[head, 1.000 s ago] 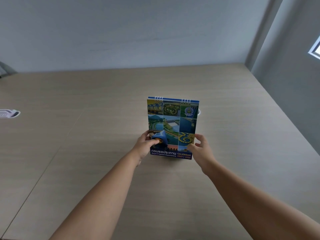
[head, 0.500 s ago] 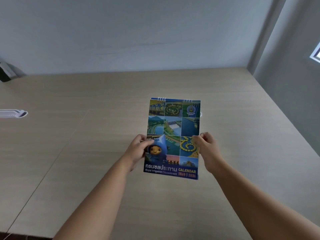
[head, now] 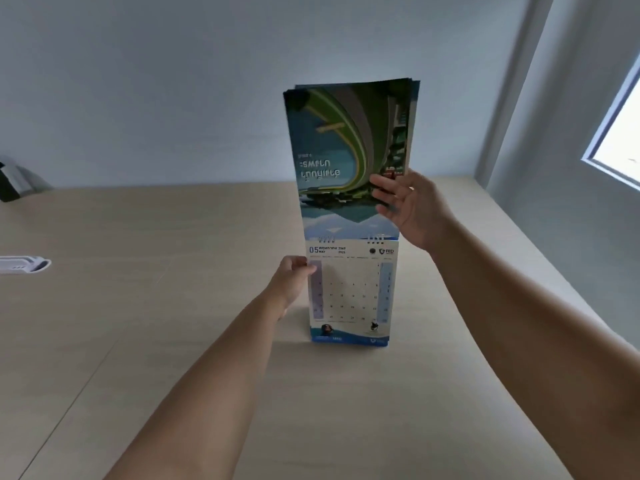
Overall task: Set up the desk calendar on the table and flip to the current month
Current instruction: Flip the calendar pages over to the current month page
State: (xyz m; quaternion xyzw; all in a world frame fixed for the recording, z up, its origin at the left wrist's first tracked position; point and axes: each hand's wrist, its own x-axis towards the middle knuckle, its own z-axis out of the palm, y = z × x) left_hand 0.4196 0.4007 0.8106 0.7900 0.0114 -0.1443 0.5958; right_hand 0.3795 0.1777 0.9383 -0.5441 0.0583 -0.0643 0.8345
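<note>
The desk calendar [head: 351, 296] stands upright on the wooden table [head: 173, 306], its lower edge on the surface. The page facing me reads "05 May" with a date grid. My left hand [head: 292, 280] grips the calendar's left edge just below the spiral binding. A stack of flipped pages [head: 349, 157], with a green and blue picture printed upside down, stands lifted above the binding. My right hand [head: 408, 209] pinches the right edge of that stack.
A white object [head: 24, 265] lies at the table's left edge. A dark item [head: 14, 181] sits at the far left by the wall. A wall and a window [head: 620, 133] bound the right side.
The calendar was held closed with its cover towards me. Now its base rests on the table, several pages are swung up over the binding, and the May page shows.
</note>
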